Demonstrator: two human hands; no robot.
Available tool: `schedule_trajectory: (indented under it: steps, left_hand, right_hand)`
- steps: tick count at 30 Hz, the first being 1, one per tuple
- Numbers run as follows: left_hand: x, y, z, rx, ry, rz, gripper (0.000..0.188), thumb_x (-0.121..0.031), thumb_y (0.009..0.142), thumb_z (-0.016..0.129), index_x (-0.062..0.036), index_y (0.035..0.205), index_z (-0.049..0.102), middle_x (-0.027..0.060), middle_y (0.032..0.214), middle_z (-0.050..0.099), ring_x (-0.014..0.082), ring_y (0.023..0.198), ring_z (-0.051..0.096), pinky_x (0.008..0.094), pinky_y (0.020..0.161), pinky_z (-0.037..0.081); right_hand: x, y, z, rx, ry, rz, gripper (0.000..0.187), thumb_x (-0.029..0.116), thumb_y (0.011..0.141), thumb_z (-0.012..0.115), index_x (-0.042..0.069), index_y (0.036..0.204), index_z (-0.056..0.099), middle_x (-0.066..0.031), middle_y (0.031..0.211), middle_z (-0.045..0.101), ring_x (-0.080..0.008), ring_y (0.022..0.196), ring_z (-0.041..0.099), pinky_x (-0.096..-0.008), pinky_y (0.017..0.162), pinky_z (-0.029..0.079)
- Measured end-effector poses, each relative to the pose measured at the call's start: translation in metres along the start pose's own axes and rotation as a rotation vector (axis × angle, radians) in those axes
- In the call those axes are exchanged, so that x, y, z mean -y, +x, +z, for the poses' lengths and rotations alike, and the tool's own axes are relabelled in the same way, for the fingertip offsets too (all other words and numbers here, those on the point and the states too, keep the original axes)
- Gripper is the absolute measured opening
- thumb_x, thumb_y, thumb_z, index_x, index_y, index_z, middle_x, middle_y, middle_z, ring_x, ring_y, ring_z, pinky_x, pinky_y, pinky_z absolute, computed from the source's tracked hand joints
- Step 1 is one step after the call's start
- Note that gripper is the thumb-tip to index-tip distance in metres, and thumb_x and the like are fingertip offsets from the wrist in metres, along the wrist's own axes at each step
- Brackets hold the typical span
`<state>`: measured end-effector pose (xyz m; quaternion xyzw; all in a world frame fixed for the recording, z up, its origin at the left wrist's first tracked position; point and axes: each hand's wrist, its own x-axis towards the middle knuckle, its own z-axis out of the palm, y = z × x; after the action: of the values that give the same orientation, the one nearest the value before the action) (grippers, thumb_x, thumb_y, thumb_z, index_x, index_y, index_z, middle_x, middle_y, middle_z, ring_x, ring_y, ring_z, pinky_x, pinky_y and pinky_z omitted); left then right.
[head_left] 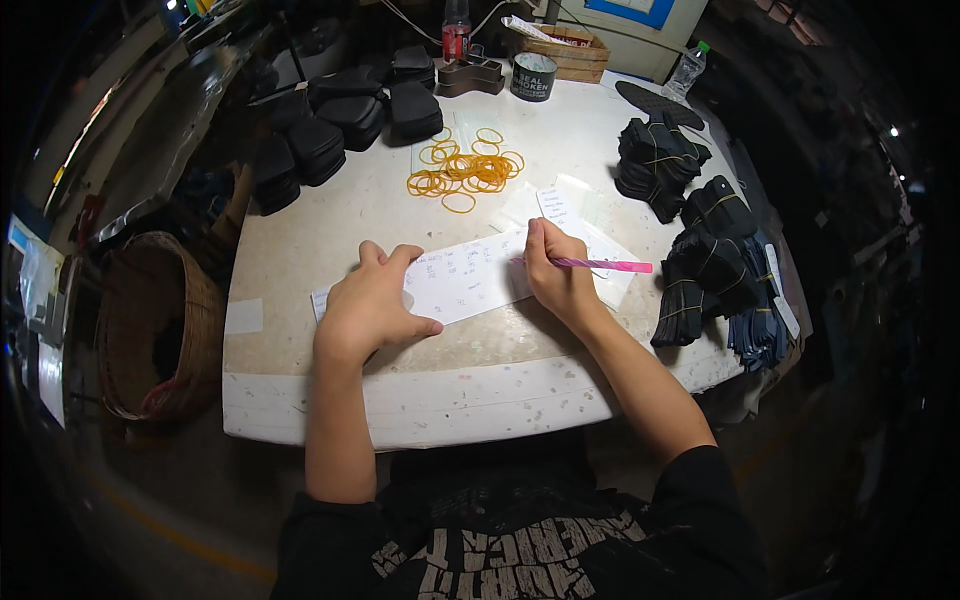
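Observation:
A long white paper slip (465, 280) with handwriting on it lies on the table in front of me. My left hand (372, 300) rests on its left end, thumb and fingers spread apart, pressing on the paper. In my right hand (560, 268) is a pink pen (610, 265), gripped near its tip, which meets the slip's right end. Just past my right fingers lie more papers, one of them a written slip (558, 212). Beyond the long slip is a loose pile of yellow rubber bands (478, 172).
Black stacked pieces (362, 118) stand at the back left. Bundles tied with bands (705, 265) line the right side. A tape roll (533, 77), a wooden box (572, 55) and bottles (687, 70) are at the back. A wicker basket (160, 320) stands left of the table (480, 400).

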<state>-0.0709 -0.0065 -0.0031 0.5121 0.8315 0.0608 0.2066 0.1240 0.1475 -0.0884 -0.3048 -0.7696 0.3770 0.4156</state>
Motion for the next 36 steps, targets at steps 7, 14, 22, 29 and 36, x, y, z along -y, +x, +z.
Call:
schedule_trajectory:
  steps: [7, 14, 22, 29, 36]
  left_hand:
    - [0.0010, -0.0008, 0.0010, -0.014, -0.013, 0.019, 0.102, -0.037, 0.058, 0.098, -0.0130, 0.148, 0.055, 0.0188, 0.137, 0.056, 0.0343, 0.112, 0.070, 0.0388, 0.098, 0.055]
    - [0.0016, -0.0002, 0.0014, -0.015, -0.017, 0.014, 0.103, -0.037, 0.057, 0.098, -0.0125, 0.147, 0.056, 0.0186, 0.137, 0.056, 0.0335, 0.111, 0.070, 0.0384, 0.097, 0.056]
    - [0.0016, -0.0003, 0.0013, -0.011, -0.013, 0.015, 0.103, -0.038, 0.056, 0.098, -0.0131, 0.148, 0.056, 0.0186, 0.137, 0.056, 0.0333, 0.111, 0.070, 0.0384, 0.097, 0.056]
    - [0.0002, -0.0005, 0.0003, 0.002, -0.014, 0.007, 0.103, -0.037, 0.057, 0.098, -0.0130, 0.148, 0.055, 0.0188, 0.138, 0.056, 0.0336, 0.111, 0.070, 0.0386, 0.097, 0.056]
    - [0.0014, -0.0006, 0.0017, -0.023, -0.013, 0.024, 0.102, -0.036, 0.058, 0.098, -0.0119, 0.148, 0.055, 0.0195, 0.138, 0.056, 0.0341, 0.112, 0.070, 0.0385, 0.098, 0.056]
  right_hand:
    - [0.0016, -0.0002, 0.0003, 0.003, -0.047, -0.047, 0.032, 0.012, 0.108, 0.055, -0.002, 0.079, 0.050, -0.0160, 0.058, 0.044, -0.0181, 0.052, 0.035, -0.0368, 0.052, 0.036]
    - [0.0058, -0.0006, -0.0005, 0.038, -0.068, -0.042, 0.035, 0.016, 0.111, 0.052, -0.001, 0.081, 0.051, -0.0056, 0.058, 0.042, -0.0094, 0.057, 0.035, -0.0334, 0.052, 0.034]
    - [0.0077, -0.0013, -0.0008, 0.045, -0.098, -0.067, 0.034, 0.014, 0.111, 0.052, -0.001, 0.081, 0.051, -0.0084, 0.058, 0.041, -0.0109, 0.056, 0.034, -0.0338, 0.052, 0.034]
    - [0.0072, -0.0011, -0.0005, 0.018, -0.090, -0.077, 0.033, 0.013, 0.110, 0.052, -0.001, 0.080, 0.049, -0.0087, 0.059, 0.040, -0.0121, 0.057, 0.033, -0.0344, 0.052, 0.034]
    - [0.0064, 0.0000, 0.0001, -0.004, -0.089, -0.111, 0.029, 0.009, 0.107, 0.056, -0.001, 0.080, 0.052, -0.0172, 0.058, 0.046, -0.0207, 0.049, 0.038, -0.0379, 0.051, 0.036]
